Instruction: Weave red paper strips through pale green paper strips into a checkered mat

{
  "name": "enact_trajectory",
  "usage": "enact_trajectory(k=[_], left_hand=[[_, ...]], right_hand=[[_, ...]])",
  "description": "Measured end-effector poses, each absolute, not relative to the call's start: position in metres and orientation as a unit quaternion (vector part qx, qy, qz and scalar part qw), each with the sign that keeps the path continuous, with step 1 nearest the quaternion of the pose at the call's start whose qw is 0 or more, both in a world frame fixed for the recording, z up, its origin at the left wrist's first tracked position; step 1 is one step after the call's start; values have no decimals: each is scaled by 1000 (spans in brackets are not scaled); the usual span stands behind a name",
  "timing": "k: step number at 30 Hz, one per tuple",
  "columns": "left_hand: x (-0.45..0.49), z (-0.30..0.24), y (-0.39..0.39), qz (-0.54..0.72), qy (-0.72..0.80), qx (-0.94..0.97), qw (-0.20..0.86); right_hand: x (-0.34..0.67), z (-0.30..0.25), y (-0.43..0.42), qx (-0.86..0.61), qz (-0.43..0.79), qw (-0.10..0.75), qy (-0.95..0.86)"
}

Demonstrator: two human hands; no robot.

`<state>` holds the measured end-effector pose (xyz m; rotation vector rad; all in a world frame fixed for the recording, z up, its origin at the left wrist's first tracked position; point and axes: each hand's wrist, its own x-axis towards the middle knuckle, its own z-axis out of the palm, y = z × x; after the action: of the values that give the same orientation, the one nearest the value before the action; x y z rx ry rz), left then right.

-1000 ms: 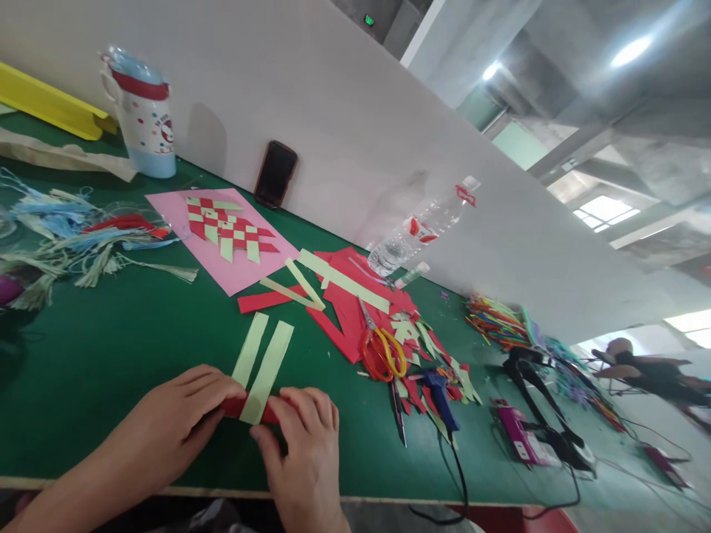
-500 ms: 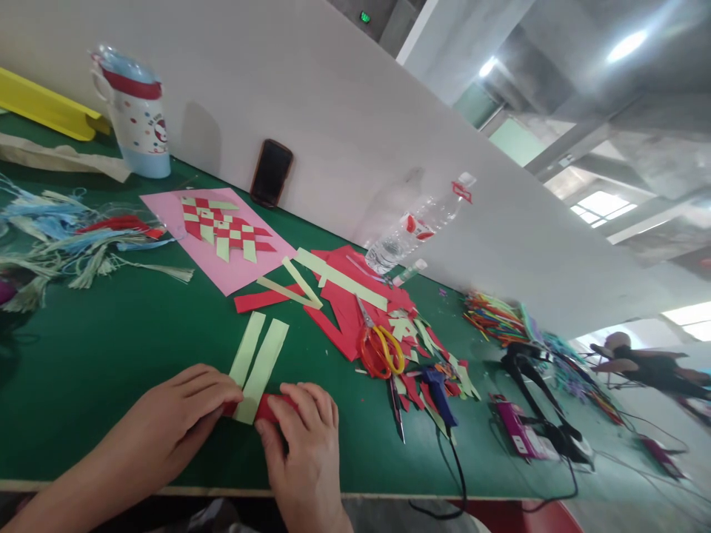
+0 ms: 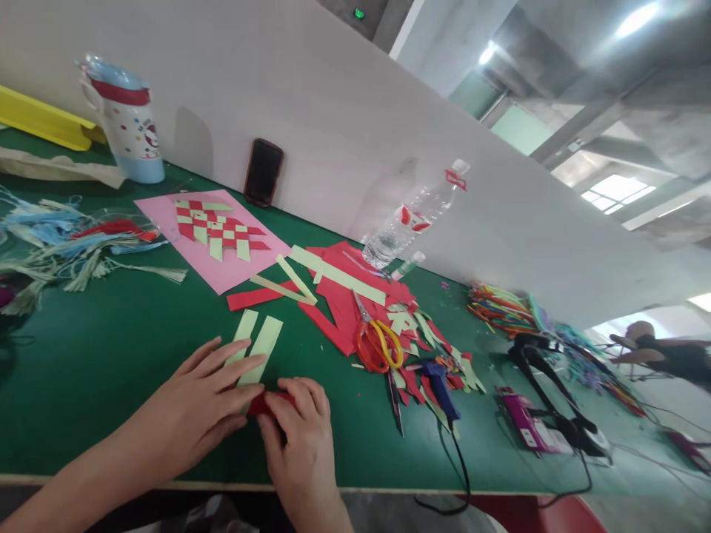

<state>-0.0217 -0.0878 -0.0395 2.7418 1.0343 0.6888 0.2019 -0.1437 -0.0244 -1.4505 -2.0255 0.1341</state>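
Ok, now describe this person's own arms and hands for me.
The left hand and right hand are bare, with no gloves, rings or watch showing. The left forearm has no sleeve as far as the view reaches. No cables or markings appear, and the nails look short.

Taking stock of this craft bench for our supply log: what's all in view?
work table: one, dark green, under everything
pink paper sheet: one, pink, left of centre
woven paper mat: one, red and pale green, on the sheet
red paper scraps: many, red, mid-table
scissors: one pair, orange and yellow handles, on the scraps
glue gun: one, blue, right of the scissors
water bottle: one, clear plastic, by the wall
phone: one, black, by the wall
polka-dot tumbler: one, white and blue, far left
raffia tassels: a bunch, blue, red and straw, left
pale green paper strips: two, pale green, under the left hand
red paper strip: one, red, pinched by the right hand
left hand: one, spread over the strips
right hand: one, front centre
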Motion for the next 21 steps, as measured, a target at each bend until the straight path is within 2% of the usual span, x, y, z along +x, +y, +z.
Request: enact_trajectory(k=[6,15,21], left_hand=[[-28,-45,-79,202,343,915,62],[-40,-50,-80,230,341,911,-34],[-56,-49,-109,243,313,916,-62]], right_hand=[[200,-26,-145,-556,49,321,-765],[200,-31,-145,-560,58,336,-755],[200,-32,-144,-558,54,338,-756]])
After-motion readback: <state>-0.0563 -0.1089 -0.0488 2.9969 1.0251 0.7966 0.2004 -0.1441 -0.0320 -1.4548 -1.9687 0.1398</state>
